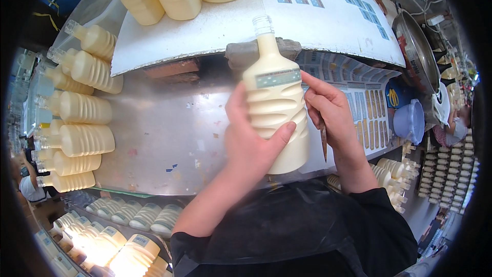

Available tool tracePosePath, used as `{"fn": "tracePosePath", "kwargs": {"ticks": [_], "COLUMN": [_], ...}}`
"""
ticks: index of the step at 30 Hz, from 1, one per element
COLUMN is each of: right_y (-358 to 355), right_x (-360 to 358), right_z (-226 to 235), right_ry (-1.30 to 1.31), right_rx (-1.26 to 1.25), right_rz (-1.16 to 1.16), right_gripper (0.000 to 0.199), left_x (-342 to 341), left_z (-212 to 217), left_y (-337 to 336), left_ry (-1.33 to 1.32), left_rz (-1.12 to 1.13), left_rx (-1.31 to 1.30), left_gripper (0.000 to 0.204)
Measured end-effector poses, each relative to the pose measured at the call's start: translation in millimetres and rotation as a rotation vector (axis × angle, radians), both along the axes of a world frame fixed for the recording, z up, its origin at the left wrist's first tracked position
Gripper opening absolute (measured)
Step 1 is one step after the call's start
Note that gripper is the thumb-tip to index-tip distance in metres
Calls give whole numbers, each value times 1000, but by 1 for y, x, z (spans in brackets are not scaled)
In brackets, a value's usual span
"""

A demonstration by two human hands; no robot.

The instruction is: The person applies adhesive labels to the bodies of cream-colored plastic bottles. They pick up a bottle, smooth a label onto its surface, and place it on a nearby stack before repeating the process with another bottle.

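My left hand grips a ribbed, cream-filled plastic bottle with no cap, held upright over the metal table. A narrow pale-blue label strip runs around the bottle's shoulder. My right hand presses its fingertips on the right end of that strip and also holds a thin brown stick that points down from the palm.
Several filled bottles lie on their sides at the table's left; more lie on a white board at the back. Sheets of labels and a blue tub are at right. Labelled bottles lie below the table's front edge.
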State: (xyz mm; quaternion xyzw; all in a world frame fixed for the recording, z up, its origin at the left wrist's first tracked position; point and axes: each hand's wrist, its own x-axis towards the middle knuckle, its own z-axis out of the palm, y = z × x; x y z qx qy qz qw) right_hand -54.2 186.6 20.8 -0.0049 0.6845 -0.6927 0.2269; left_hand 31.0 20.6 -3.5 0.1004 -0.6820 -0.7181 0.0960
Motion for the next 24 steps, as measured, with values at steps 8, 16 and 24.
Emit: {"fn": "tracePosePath", "kwargs": {"ticks": [8, 16, 24], "right_y": [-5, -6, -3], "right_x": [4, 3, 2], "right_z": [-1, -2, -3], "right_ry": [79, 122, 153], "right_rx": [32, 87, 106], "right_rz": [-16, -21, -1], "right_gripper": [44, 44, 44], "left_x": [0, -1, -1], "left_z": [-6, -6, -9], "left_y": [-3, -6, -7], "left_ry": [2, 1, -2], "left_rz": [4, -21, -34], "left_rx": [33, 33, 26], "left_gripper": [96, 96, 98]}}
